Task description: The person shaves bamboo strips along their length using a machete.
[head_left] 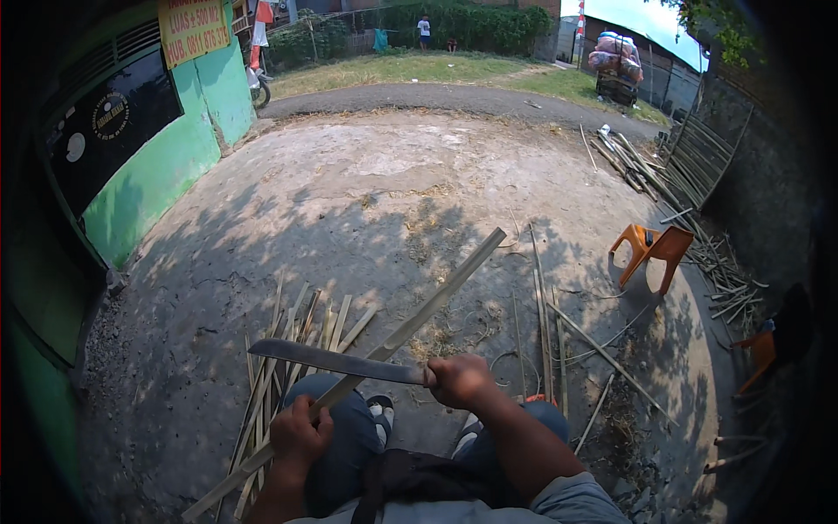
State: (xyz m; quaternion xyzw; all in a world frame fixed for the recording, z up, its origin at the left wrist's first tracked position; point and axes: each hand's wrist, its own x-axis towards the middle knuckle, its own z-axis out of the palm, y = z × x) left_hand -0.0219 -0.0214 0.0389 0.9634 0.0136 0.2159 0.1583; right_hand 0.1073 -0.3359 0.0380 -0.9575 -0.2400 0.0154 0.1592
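Observation:
My right hand [463,382] is closed round the handle of a machete [340,360], whose long dark blade points left. The blade crosses over a long bamboo strip [428,307]; whether it bites into the strip I cannot tell. My left hand [301,430] grips that strip below the blade, over my left knee. The strip slants from the lower left up to the right, its far end raised in front of me. Beside my left leg lies a pile of split bamboo strips [262,393], partly hidden by my arm and knee.
Bamboo poles [546,341] lie on the ground right of my legs. An orange plastic chair [650,253] stands farther right, near a heap of bamboo scraps [729,288] by the wall. A green wall [157,205] borders the left side. Across the road [454,94] a person [424,33] stands on grass.

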